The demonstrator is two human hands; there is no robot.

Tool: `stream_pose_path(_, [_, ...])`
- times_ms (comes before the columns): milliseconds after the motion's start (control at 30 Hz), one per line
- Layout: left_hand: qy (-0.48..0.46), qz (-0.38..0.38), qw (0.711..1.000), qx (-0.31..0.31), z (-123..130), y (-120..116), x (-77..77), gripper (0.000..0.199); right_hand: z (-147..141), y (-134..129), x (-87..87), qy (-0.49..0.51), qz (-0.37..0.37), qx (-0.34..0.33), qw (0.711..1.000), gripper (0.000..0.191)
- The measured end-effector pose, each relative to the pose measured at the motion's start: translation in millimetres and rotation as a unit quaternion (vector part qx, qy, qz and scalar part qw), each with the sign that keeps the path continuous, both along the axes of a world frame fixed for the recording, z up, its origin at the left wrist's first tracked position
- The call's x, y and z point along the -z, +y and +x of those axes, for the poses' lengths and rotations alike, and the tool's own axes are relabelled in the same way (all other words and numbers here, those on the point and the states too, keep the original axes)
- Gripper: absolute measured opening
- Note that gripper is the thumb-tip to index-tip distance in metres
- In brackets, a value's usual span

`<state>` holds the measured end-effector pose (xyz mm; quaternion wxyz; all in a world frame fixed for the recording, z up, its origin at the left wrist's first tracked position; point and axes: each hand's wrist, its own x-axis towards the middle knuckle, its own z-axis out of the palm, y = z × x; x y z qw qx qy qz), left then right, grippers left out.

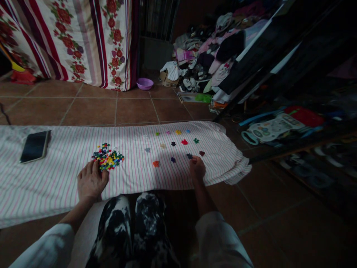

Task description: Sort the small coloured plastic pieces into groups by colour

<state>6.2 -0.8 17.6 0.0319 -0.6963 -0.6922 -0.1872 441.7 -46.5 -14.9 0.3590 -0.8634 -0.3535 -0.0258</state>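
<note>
On a striped cloth (134,175) lies a mixed pile of small colored pieces (110,159). My left hand (91,178) rests at the pile's lower left edge, fingers spread. Right of the pile, several small single-color groups sit apart, among them orange (156,163), red (184,142), yellow (177,132), green (196,140) and brown (202,153). My right hand (197,167) is closed in a pinch at a dark grey-blue group (189,156); whether a piece is between the fingertips is too small to tell.
A phone (35,147) lies on the cloth at the far left. Beyond the cloth are a floral curtain (92,41), a purple basin (144,84) and a heap of clothes (212,56). A dark shelf frame with a toy (276,128) stands at right.
</note>
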Motion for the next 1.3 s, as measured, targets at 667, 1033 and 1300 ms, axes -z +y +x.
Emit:
stream_pose_path(667, [0.005,0.008,1.0,-0.002,0,0,1.9,0.059,17,13,9.0,-0.071,-0.04,-0.099,0.992,0.039])
stream_pose_path(1033, [-0.007,0.005,1.0,0.006,-1,1,1.7,0.058,-10,16,-23.5,-0.059,0.071,-0.085,0.992,0.041])
stream_pose_path(1300, [0.011,0.003,1.0,0.005,-2,2,5.1,0.058,-134,47,-47.7,0.047,0.122,-0.348,0.928,0.028])
